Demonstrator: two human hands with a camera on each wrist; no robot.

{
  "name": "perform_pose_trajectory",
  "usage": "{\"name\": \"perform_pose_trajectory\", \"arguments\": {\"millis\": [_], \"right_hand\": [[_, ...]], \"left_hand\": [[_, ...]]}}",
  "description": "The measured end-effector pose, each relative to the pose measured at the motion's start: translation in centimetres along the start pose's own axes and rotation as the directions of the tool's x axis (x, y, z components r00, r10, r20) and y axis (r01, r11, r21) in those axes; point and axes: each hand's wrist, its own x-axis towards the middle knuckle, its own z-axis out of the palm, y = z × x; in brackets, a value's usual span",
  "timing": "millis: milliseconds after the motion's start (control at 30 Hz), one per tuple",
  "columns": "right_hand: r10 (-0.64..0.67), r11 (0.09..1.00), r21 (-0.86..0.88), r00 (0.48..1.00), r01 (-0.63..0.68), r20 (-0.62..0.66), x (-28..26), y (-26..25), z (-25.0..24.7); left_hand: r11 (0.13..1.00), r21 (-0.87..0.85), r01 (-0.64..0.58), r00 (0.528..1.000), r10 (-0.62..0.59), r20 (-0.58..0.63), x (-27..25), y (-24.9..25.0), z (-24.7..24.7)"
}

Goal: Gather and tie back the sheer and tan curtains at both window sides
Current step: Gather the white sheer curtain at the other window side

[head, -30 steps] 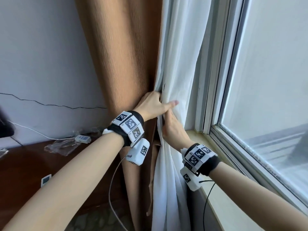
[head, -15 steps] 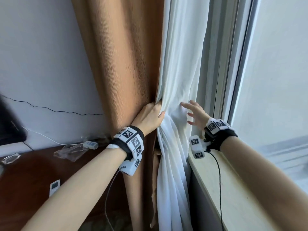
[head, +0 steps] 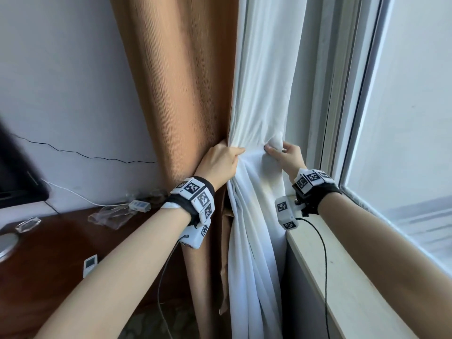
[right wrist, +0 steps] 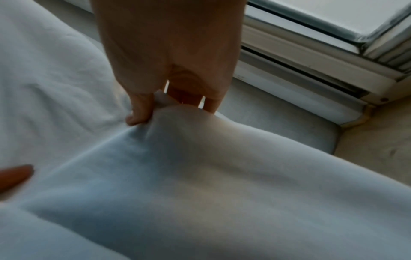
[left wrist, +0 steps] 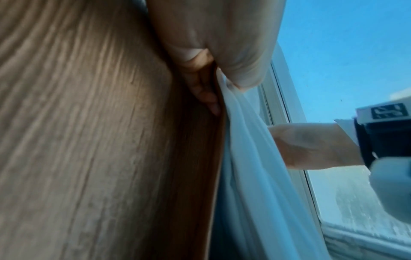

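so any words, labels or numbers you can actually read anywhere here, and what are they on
No readable words or numbers.
Wrist bands on the left hand and right hand: square black-and-white marker patterns only.
Small white device on the wooden desk: screen too small to read.
White adapter: label blurred.

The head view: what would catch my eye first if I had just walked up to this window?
Most likely the two hands bunching the white sheer curtain at mid height: the left hand grips its inner edge beside the tan curtain, while the right hand pinches a fold nearer the window frame. Next, the checkered marker bands on both wrists, just above the pale sill.
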Motion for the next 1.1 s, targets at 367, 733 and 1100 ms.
{"name": "perform_pose_trajectory", "arguments": {"millis": [367,733,1100], "right_hand": [[-0.511,0.532,-0.654,0.82,0.538,0.258,-10.4,-1.9,0.7],[-0.179,0.753,-0.437,0.793,0.491,0.582,-9.5,1.3,4.2],[0.233,0.971,-0.087,0.966,-0.224,0.113,1.9,0.0,-0.1]], "left_hand": [[0.967,-0.206,0.146,0.989,-0.149,0.003,1.0,2.0,0.9],[0.969,-0.098,0.226,0.973,-0.229,-0.018,0.6,2.0,0.5],[0.982,0.16,0.098,0.995,-0.098,-0.007,-0.3,-1.2,-1.5]]}}
